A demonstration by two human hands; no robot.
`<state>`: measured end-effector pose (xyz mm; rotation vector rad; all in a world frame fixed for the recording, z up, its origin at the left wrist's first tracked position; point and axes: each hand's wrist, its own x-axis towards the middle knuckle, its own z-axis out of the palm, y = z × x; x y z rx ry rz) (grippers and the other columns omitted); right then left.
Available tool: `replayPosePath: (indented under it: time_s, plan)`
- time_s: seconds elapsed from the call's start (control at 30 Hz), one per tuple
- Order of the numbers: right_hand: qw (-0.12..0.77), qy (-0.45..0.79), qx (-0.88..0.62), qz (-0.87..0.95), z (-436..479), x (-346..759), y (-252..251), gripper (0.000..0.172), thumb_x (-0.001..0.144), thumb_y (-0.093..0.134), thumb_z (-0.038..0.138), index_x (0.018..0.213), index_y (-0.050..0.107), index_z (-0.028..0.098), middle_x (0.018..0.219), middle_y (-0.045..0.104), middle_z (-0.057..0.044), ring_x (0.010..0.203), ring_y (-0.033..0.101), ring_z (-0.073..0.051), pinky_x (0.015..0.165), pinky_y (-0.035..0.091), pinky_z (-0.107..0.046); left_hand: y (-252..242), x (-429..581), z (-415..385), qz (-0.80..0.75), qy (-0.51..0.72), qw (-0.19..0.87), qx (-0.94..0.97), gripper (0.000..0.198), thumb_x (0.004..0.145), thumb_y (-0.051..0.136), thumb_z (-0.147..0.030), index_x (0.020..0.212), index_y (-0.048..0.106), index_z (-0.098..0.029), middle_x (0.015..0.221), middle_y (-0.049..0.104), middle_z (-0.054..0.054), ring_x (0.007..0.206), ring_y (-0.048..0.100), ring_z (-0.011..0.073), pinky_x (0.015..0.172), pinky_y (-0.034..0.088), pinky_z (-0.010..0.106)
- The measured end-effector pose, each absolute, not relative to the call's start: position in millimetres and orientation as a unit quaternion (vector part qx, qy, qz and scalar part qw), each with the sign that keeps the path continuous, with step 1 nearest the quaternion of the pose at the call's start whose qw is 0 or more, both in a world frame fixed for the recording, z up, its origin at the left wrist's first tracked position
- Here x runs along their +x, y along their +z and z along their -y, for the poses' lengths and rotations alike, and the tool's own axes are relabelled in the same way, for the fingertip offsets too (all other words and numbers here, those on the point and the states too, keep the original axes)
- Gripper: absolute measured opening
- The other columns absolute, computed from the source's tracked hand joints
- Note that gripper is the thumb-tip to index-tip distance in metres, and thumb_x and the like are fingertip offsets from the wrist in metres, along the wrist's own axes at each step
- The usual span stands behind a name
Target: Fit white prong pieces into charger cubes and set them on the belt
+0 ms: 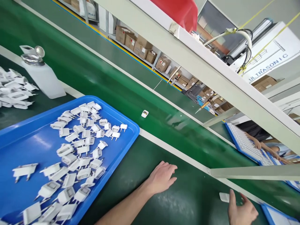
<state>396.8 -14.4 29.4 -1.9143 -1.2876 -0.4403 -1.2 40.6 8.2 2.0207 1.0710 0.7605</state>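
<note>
The single head-worn camera looks down, tilted, from close above the blue tray (126,147), facing across the conveyor belt (98,75).

- The left hand (161,177) lies flat on the green mat (178,200), empty.
- The right hand (241,211) touches a small white part (224,197) with its fingertips.
- The blue tray (126,125) of white plug parts (77,156) is left of the left hand.

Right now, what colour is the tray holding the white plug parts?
Blue: the blue plastic tray, clearest in the head view.
</note>
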Motion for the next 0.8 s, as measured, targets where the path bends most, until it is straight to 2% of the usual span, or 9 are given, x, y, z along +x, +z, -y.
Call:
replayPosePath:
  time_s: [0.07,0.13,0.27,0.33,0.47,0.53,0.6,0.7,0.8]
  plan:
    - [0.387,-0.213,-0.745,0.500,-3.6,359.5,37.1,0.056,0.083,0.059,0.065,0.121,0.070,0.026,0.092,0.065,-0.025,0.098,0.062,-0.052,0.083,0.045,-0.074,5.6,1.0,-40.9,-0.416,0.297,0.356,0.782,0.025,0.093,0.058,-0.025,0.117,0.059,-0.022,0.103,0.071,0.005,0.094,0.064,0.0239,0.091,0.047,0.040]
    - [0.401,-0.154,-0.703,0.566,-28.7,304.6,39.1,0.060,0.088,0.057,0.059,0.134,0.060,0.020,0.112,0.062,-0.025,0.104,0.060,-0.047,0.087,0.046,-0.071,3.2,2.3,-41.8,-0.423,0.304,0.359,0.775,0.024,0.095,0.055,-0.024,0.118,0.058,-0.022,0.103,0.070,0.005,0.094,0.064,0.0239,0.092,0.048,0.041]
    - [0.368,-0.001,-0.586,0.722,-100.4,184.3,36.0,0.049,0.096,0.057,0.048,0.135,0.052,0.021,0.128,0.057,-0.017,0.119,0.056,-0.034,0.101,0.048,-0.055,0.3,1.0,-46.0,-0.433,0.378,0.392,0.718,0.025,0.094,0.048,-0.016,0.117,0.055,-0.021,0.111,0.065,0.006,0.101,0.062,0.0218,0.090,0.051,0.038]
    - [0.329,0.120,-0.542,0.764,-144.3,133.1,36.2,0.048,0.099,0.054,0.046,0.139,0.049,0.021,0.126,0.056,-0.015,0.108,0.061,-0.027,0.095,0.053,-0.047,-0.6,-0.3,-48.3,-0.447,0.426,0.423,0.663,0.024,0.094,0.045,-0.014,0.115,0.055,-0.021,0.110,0.063,0.006,0.097,0.062,0.0187,0.087,0.053,0.034]
    - [0.268,0.173,-0.506,0.801,-228.9,50.6,37.0,0.049,0.100,0.053,0.045,0.144,0.047,0.022,0.119,0.055,-0.010,0.074,0.064,-0.014,0.076,0.057,-0.034,-2.4,-0.6,-49.7,-0.476,0.481,0.463,0.572,0.024,0.094,0.042,-0.013,0.114,0.053,-0.021,0.110,0.059,0.006,0.091,0.062,0.0162,0.085,0.054,0.033]
    - [0.241,0.175,-0.495,0.816,-259.4,18.3,36.9,0.046,0.099,0.056,0.042,0.141,0.052,0.024,0.116,0.054,-0.009,0.069,0.062,-0.012,0.075,0.056,-0.033,-3.2,-0.8,-47.7,-0.474,0.501,0.465,0.555,0.025,0.093,0.042,-0.012,0.114,0.052,-0.021,0.110,0.058,0.007,0.092,0.062,0.0165,0.086,0.055,0.034]
    - [0.210,0.176,-0.480,0.833,-275.8,-4.1,38.8,0.033,0.094,0.064,0.038,0.124,0.065,0.024,0.105,0.056,-0.006,0.068,0.060,-0.013,0.075,0.054,-0.033,-3.5,-1.8,-44.2,-0.477,0.527,0.452,0.538,0.028,0.093,0.039,-0.010,0.116,0.051,-0.022,0.111,0.057,0.007,0.094,0.062,0.0168,0.087,0.056,0.034]
    - [0.177,0.179,-0.450,0.857,-268.8,-10.6,47.3,0.011,0.090,0.067,0.029,0.098,0.072,0.023,0.093,0.057,-0.003,0.076,0.060,-0.017,0.079,0.051,-0.033,-3.6,-2.9,-38.6,-0.515,0.575,0.388,0.503,0.038,0.093,0.034,-0.007,0.125,0.046,-0.024,0.125,0.052,0.010,0.115,0.058,0.0191,0.102,0.053,0.039]
    - [0.158,0.193,-0.413,0.876,-227.8,17.4,58.0,0.016,0.091,0.060,0.025,0.104,0.070,0.025,0.104,0.062,-0.005,0.088,0.062,-0.020,0.084,0.051,-0.034,-5.3,-0.1,-37.0,-0.594,0.589,0.309,0.453,0.046,0.093,0.034,-0.007,0.136,0.036,-0.023,0.144,0.040,0.015,0.137,0.043,0.0246,0.116,0.043,0.049]
